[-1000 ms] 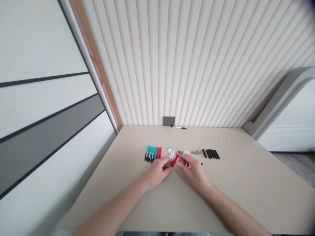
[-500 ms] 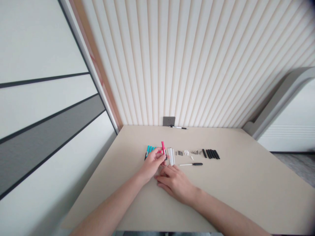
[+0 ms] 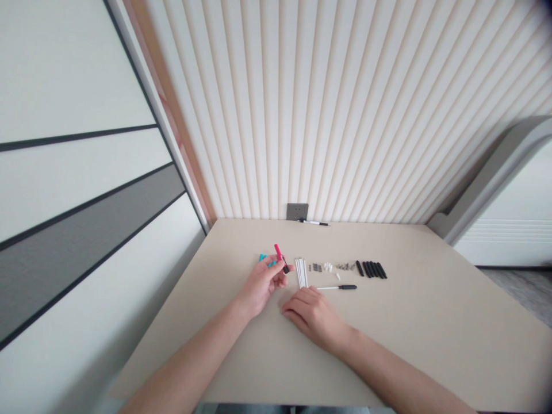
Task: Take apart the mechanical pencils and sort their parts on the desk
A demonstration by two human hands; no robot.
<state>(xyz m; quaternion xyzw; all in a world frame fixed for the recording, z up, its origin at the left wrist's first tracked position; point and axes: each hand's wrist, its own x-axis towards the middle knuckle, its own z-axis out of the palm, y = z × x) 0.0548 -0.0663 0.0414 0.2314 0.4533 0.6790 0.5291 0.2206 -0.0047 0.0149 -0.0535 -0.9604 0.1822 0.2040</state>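
My left hand [image 3: 261,284] is closed around a pen body [image 3: 279,253] with a pink end and a black part, held tilted just above the table. Behind its fingers lie turquoise pen parts [image 3: 262,257], partly covered. My right hand [image 3: 311,310] rests on the table with its fingers curled together; whether anything is under them is hidden. Just beyond its knuckles are several white refill-like sticks [image 3: 301,271] side by side. Beside these fingers lies a thin white stick with a black grip [image 3: 347,287].
Small grey parts [image 3: 317,268], white tips [image 3: 328,267] and metal springs or clips [image 3: 345,267] sit in little groups. Several black tubes [image 3: 375,269] lie to the right. A white and black pen [image 3: 317,223] is by the wall, below a socket [image 3: 297,211].
The pink pen body has tilted to the left and moved a little left with my left hand. My right hand has drawn away to the right, its fingers closer together.
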